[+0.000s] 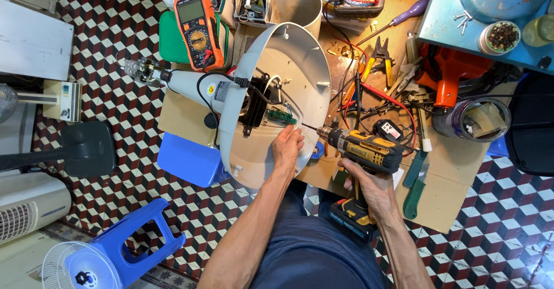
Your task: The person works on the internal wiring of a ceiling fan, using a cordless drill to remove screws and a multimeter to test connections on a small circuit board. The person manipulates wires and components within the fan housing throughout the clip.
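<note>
Left hand (287, 146) flat on my fan housing (300, 69), fingers loosely spread beside the green board (281, 117) | right hand (369, 185) wrapped tight around the yellow drill (363, 149), bit aimed at the board | housing lies open on the cardboard-topped bench (456, 168), orange multimeter (198, 29) behind it

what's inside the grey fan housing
Inside the grey fan housing: a black bracket, a small green circuit board and wires. The left hand hides the part beneath it.
</note>
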